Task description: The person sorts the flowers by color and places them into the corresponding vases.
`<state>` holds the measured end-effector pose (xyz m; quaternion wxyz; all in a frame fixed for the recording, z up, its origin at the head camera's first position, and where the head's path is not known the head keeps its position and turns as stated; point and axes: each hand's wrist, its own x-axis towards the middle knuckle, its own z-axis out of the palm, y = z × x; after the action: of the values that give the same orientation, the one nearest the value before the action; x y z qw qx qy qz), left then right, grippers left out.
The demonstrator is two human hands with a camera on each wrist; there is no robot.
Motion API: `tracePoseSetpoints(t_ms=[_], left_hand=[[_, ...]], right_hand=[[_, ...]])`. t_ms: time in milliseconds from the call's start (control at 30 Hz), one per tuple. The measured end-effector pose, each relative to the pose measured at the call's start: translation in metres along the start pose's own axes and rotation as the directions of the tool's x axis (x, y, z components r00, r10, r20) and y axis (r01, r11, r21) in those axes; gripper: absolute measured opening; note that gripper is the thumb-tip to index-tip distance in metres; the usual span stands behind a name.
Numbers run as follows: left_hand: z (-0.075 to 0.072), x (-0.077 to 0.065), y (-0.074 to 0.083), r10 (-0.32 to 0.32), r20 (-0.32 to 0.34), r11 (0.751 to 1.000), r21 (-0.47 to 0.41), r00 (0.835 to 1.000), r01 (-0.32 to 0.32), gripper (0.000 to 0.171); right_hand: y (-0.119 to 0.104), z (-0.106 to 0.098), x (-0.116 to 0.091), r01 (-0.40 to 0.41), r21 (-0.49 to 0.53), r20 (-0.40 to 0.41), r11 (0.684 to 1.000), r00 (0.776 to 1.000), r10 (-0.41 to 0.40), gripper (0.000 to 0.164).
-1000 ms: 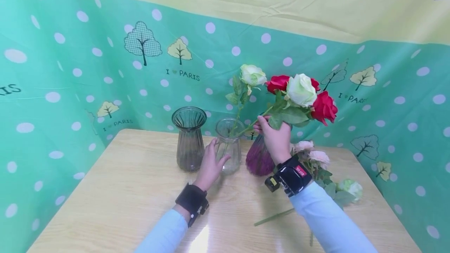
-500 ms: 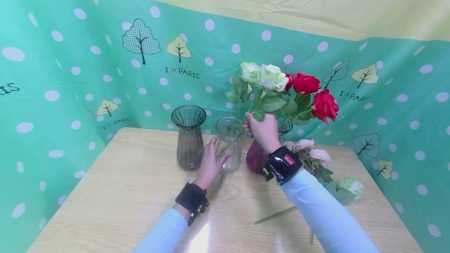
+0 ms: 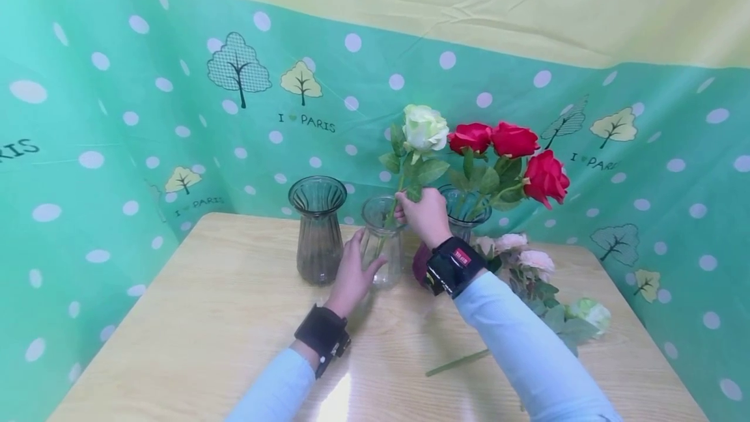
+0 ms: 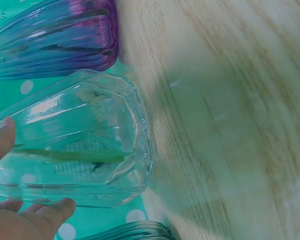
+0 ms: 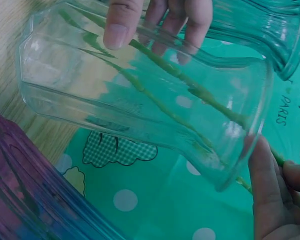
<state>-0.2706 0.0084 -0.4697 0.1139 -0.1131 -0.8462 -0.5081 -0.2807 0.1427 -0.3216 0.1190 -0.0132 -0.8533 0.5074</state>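
My left hand (image 3: 353,273) holds the clear glass vase (image 3: 383,259) at its lower body; in the left wrist view the thumb lies on one side of the glass (image 4: 90,125) and the fingers on the other. At the vase's rim my right hand (image 3: 423,213) pinches a green rose stem (image 5: 277,156) between thumb and fingers. Two stems run down inside the clear vase in the right wrist view. Above it stands a white rose (image 3: 424,127) with leaves; a second white bloom seems mostly hidden behind it.
A grey glass vase (image 3: 318,233) stands left of the clear one. To the right, a purple-bottomed vase (image 3: 465,210) holds red roses (image 3: 515,140), partly hidden by my right arm. Pink flowers (image 3: 536,260) and a white rose (image 3: 590,315) lie on the table (image 3: 234,318) at right.
My right hand has moved left with the white rose, and its stem has gone from slanting to steeper inside the clear vase. The left hand stays on that vase.
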Motion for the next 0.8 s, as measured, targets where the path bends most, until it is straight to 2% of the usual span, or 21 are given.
tracePoseSetpoints(t_ms=[467,800], left_hand=[[0.000,0.000,0.002,0.001,-0.009,1.000,0.014,1.000,-0.001,0.081],[-0.001,0.000,0.003,-0.010,-0.005,1.000,0.007,1.000,0.010,0.080]], right_hand=[[-0.006,0.003,0.009,-0.063,-0.072,0.072,0.995,0.995,0.068,0.021],[-0.006,0.002,0.006,-0.106,-0.097,0.041,0.990,0.993,0.110,0.024]])
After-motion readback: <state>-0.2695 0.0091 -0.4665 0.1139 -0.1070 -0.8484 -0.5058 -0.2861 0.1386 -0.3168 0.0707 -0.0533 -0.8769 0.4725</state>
